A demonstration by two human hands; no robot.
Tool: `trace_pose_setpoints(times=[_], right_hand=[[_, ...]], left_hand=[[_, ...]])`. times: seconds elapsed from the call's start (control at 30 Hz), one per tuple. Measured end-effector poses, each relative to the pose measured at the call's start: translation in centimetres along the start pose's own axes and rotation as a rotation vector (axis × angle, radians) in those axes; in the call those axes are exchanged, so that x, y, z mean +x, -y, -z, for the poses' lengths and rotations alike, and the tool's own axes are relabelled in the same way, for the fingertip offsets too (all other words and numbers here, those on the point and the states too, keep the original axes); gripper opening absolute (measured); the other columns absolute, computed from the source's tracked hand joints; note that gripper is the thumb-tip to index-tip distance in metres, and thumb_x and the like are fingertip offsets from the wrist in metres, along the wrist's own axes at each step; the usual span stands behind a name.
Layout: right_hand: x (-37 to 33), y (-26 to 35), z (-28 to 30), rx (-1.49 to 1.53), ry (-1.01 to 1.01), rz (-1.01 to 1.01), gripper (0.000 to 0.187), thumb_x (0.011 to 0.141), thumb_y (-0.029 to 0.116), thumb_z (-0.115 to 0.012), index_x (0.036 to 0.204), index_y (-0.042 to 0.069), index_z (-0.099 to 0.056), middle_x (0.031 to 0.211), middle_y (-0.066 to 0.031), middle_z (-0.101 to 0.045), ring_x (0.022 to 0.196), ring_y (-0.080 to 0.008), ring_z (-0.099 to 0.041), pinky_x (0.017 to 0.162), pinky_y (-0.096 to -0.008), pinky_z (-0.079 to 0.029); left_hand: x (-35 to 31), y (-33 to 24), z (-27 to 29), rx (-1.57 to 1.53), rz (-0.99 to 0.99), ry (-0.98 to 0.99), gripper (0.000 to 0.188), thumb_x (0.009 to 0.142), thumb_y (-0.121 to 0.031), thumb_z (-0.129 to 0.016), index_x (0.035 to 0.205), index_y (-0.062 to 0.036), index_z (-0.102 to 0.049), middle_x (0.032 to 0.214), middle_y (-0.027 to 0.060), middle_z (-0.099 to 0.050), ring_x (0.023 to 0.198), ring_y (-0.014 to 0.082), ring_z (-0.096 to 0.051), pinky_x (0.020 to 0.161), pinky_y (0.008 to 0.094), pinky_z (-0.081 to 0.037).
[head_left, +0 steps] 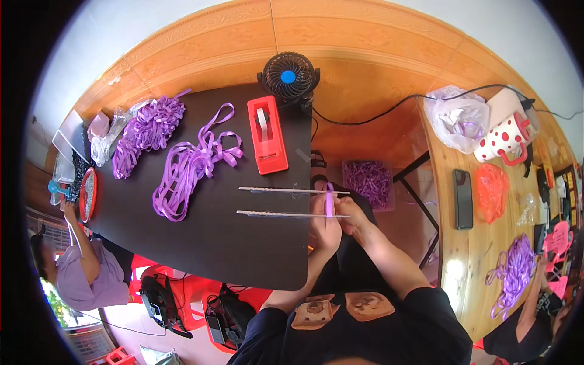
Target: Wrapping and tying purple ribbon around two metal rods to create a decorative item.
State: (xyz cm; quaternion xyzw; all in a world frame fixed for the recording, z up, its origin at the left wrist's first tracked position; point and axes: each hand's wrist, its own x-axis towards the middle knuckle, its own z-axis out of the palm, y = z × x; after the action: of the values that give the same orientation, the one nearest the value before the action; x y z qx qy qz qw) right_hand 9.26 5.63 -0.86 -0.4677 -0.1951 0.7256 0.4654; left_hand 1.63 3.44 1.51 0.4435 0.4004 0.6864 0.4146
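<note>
Two thin silvery rods [274, 213] lie parallel over the right edge of the dark table, their ends sticking out past it. A narrow purple ribbon [329, 201] is looped around both rods near those ends. My left hand [325, 231] is closed at the ribbon just below the lower rod. Close beside it, my right hand [354, 221] is also closed, its fingertips at the ribbon and partly hidden by the rod. On the table, a loose purple ribbon bundle [185, 170] lies left of the rods. A red tape dispenser [272, 159] stands behind them.
A black fan [289, 76] stands at the table's back edge. Another ribbon heap [155, 125] lies at far left, near a seated person [91, 274]. A bin of purple pieces [368, 185] is on the floor. The wooden table [453, 255] at right holds a phone [462, 199] and a dotted cup [502, 140].
</note>
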Motion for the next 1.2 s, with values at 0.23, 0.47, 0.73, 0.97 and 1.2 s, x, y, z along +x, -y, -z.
trace_pose_setpoints(times=[0.23,0.47,0.73,0.97,1.2], right_hand=[[-6.9,-6.4,1.9,0.156,0.123,-0.264,0.016,0.089,0.016,-0.059,0.098,0.004,-0.064,0.088,-0.0055,-0.064,0.073,-0.0159,-0.064,0.056,-0.0274,-0.050],[-15.0,-3.4,2.4,-0.634,0.068,0.051,0.022,0.087,0.018,-0.061,0.080,-0.001,-0.069,0.072,-0.0055,-0.066,0.064,-0.0093,-0.059,0.056,-0.0229,-0.045],[-11.7,-0.9,-1.1,-0.231,0.256,0.132,0.015,0.090,0.011,-0.061,0.083,-0.002,-0.065,0.074,-0.0044,-0.063,0.063,-0.0074,-0.056,0.053,-0.0199,-0.042],[-11.8,-2.6,-1.8,-0.295,0.122,0.382,0.008,0.086,0.004,-0.062,0.082,-0.002,-0.064,0.078,-0.0079,-0.066,0.067,-0.0124,-0.058,0.060,-0.0270,-0.044],[-13.4,0.4,-1.5,-1.572,-0.056,1.709,0.033,0.065,0.013,-0.067,0.098,0.007,-0.067,0.102,-0.0080,-0.062,0.095,-0.0228,-0.059,0.076,-0.0337,-0.041]], left_hand=[[-4.7,-3.0,2.9,0.087,0.349,0.066,0.024,0.099,-0.020,-0.046,0.101,-0.0006,-0.061,0.081,0.0036,-0.058,0.078,0.0120,-0.054,0.074,0.0256,-0.043],[-9.7,-4.1,7.0,0.079,0.585,0.144,0.025,0.099,-0.021,-0.046,0.099,-0.0014,-0.062,0.079,0.0014,-0.059,0.075,0.0078,-0.054,0.070,0.0228,-0.043],[-9.0,-7.1,7.8,-0.081,0.797,0.231,0.023,0.100,-0.019,-0.044,0.096,-0.0037,-0.060,0.078,0.0042,-0.062,0.067,0.0115,-0.058,0.060,0.0226,-0.045],[-9.9,-7.8,9.2,-0.036,0.851,0.348,0.024,0.099,-0.020,-0.046,0.095,-0.0021,-0.061,0.079,0.0066,-0.065,0.062,0.0102,-0.059,0.049,0.0189,-0.044],[-10.1,-9.1,9.5,0.052,0.742,0.304,0.024,0.097,-0.020,-0.052,0.087,-0.0013,-0.064,0.072,0.0057,-0.064,0.060,0.0081,-0.057,0.051,0.0183,-0.042]])
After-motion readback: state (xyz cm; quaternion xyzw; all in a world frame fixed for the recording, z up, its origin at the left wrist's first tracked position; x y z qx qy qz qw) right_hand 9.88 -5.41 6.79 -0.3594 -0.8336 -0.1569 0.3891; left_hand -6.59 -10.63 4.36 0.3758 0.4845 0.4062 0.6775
